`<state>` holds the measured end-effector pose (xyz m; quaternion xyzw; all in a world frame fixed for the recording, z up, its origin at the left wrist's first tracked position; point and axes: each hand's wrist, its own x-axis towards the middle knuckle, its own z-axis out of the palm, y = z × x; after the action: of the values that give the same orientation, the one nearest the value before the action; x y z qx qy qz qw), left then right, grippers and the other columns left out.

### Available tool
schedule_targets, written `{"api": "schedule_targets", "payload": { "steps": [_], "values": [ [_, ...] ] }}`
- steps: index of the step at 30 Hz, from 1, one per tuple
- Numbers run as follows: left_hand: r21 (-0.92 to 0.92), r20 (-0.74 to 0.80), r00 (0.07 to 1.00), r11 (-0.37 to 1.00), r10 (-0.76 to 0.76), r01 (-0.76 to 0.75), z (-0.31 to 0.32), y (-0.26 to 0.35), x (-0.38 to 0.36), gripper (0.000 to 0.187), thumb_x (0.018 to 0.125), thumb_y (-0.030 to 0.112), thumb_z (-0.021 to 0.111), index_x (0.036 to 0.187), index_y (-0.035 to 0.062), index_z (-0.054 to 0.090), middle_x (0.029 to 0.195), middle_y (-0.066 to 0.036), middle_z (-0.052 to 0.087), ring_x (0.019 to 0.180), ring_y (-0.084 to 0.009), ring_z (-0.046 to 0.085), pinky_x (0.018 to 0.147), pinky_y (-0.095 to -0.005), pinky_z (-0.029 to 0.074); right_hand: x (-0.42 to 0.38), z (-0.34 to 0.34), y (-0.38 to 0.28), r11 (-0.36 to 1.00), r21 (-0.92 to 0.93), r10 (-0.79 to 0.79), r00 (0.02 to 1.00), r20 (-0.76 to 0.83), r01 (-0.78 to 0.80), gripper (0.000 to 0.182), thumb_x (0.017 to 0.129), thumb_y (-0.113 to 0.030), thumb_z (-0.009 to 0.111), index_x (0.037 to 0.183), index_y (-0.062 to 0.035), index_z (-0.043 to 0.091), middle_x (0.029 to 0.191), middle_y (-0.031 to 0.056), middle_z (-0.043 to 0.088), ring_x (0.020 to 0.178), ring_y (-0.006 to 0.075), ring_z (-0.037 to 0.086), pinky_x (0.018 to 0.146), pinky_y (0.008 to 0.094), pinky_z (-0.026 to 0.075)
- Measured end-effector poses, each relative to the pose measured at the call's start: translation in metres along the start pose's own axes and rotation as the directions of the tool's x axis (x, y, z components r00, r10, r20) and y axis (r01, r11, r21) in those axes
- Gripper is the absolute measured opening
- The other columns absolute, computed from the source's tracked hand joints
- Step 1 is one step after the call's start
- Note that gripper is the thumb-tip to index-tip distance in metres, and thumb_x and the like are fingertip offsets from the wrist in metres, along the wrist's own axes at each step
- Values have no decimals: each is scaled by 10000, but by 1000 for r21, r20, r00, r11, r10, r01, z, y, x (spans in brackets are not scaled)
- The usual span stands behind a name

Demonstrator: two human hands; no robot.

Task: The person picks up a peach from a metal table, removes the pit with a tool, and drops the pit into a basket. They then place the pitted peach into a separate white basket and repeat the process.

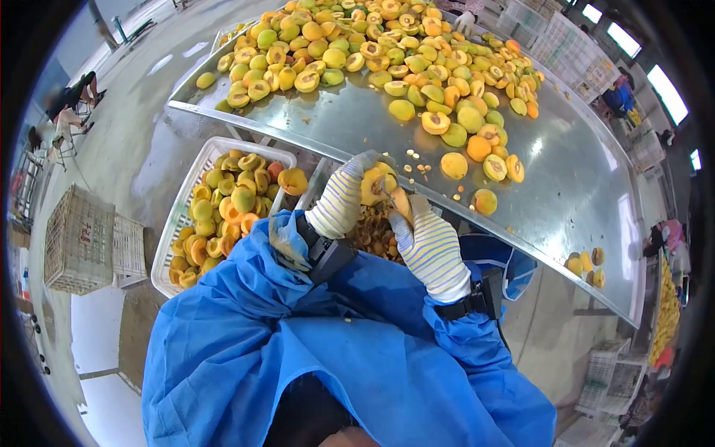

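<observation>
My left hand (pixel 341 195), in a striped glove, is closed around a yellow fruit half (pixel 377 183) near the table's front edge. To its right, my right hand (pixel 432 246), gloved alike, grips a tool with a wooden handle (pixel 401 203), its tip at the fruit. Below both hands sits a container of brown pits and scraps (pixel 372 232), partly hidden by my sleeves. A white crate (pixel 175 216) full of fruit halves stands to the left. Fruits and fruit halves (pixel 417 67) are heaped on the metal table (pixel 551 201).
Small pale seeds (pixel 419 167) lie by the table's edge. Several fruit pieces (pixel 588 267) rest at the table's right corner. Stacked crates (pixel 82 240) stand on the floor at left. A person's gloved hand (pixel 465 24) shows beyond the heap. Other people are in the background.
</observation>
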<state>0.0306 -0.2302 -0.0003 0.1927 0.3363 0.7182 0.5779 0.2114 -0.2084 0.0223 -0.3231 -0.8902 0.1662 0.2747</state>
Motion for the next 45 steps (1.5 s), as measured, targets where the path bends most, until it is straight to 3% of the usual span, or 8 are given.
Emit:
{"api": "schedule_targets", "payload": {
  "steps": [13,20,27,31,35,38,41,45],
  "values": [
    [185,-44,998,982,44,-35,-8,-6,1,343,934,327,621,1096,25,640,993,-75,671,888,-174,655,815,-288,526,0,10,-4,979,-205,55,982,179,-17,290,935,-312,573,972,-28,528,680,211,637,633,395,644,567,496,505],
    [378,-64,981,914,185,-147,-12,-13,7,354,936,332,633,1082,10,638,979,-53,666,854,-133,642,762,-265,524,-8,36,13,987,149,41,984,173,-67,370,927,-331,572,1064,9,522,753,273,642,736,447,647,652,515,512],
    [723,-49,998,688,-39,62,-7,8,7,489,975,452,550,1038,-21,655,829,-43,656,746,-112,572,672,-256,485,-7,32,9,987,147,27,975,222,-61,316,941,-279,583,1099,-10,534,760,213,641,652,383,635,595,475,483],
    [602,42,988,793,-151,95,-32,-1,22,594,946,564,526,1043,-4,669,859,-59,671,781,-126,601,710,-256,493,-9,23,-1,450,675,187,800,570,-585,279,975,-332,564,1111,-90,545,643,-32,496,453,71,444,412,251,376],
    [408,24,1000,913,-19,8,-9,-5,16,747,888,717,473,992,9,685,873,-88,693,826,-157,658,762,-275,530,-2,14,12,42,733,131,731,670,-679,294,984,-337,562,1153,-97,546,558,-35,430,380,67,387,347,224,306],
    [321,-27,992,941,124,-108,7,-8,6,558,918,547,573,983,3,677,885,-92,696,786,-172,665,736,-285,547,1,10,11,122,687,124,698,705,-716,320,976,-313,568,1171,-61,544,655,48,558,487,176,542,446,307,446],
    [174,-61,990,978,125,-112,-1,-20,13,308,928,297,669,994,-3,668,905,-90,697,753,-158,665,669,-266,550,-10,53,23,835,548,-46,999,-14,46,310,965,-244,573,1190,-33,549,880,125,657,733,284,647,675,392,534],
    [344,-57,998,939,8,12,4,-9,9,319,922,321,668,956,4,681,855,-84,698,723,-153,668,648,-260,549,-7,41,27,821,544,19,961,278,-174,370,955,-215,575,1260,-10,532,1072,191,646,995,341,621,875,413,487]
  ]
}}
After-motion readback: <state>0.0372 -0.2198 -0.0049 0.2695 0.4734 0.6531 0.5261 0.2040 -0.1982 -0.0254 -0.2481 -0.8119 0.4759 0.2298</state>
